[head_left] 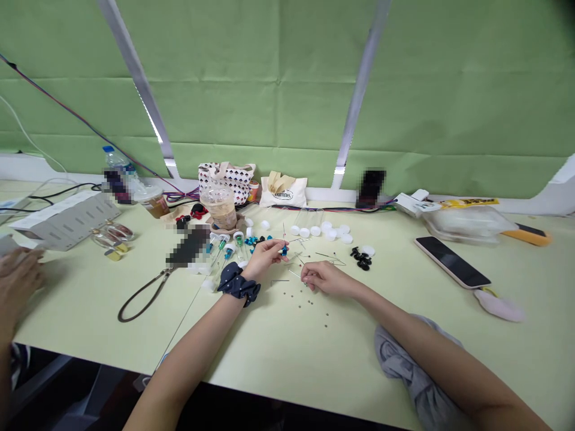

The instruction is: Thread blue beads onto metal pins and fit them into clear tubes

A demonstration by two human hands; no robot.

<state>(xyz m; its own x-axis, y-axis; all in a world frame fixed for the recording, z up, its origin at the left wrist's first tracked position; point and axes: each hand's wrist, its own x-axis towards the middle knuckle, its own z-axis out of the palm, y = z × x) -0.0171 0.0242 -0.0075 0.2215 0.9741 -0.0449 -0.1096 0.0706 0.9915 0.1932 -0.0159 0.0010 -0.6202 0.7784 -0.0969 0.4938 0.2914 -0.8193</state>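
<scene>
My left hand (268, 254), with a dark dotted scrunchie (238, 284) at its wrist, pinches a small blue part (284, 250) from which a thin pin stands up. Just to its right, my right hand (317, 276) is closed around a thin metal rod (294, 273). Between and beyond the hands lie thin metal pieces (330, 257). White round caps (330, 234) are scattered behind them, and black parts (362, 258) lie to the right. Several tiny dark bits (309, 302) are spread in front of my right hand. Clear tubes with green and blue parts (224, 242) lie left of my left hand.
An iced drink cup (221, 212) stands behind the tubes, near two bags (283, 190). A strap (144, 308) lies on the left. On the right are a phone (451, 261) and a plastic container (469, 223). Another person's hand (20, 278) is at the far left.
</scene>
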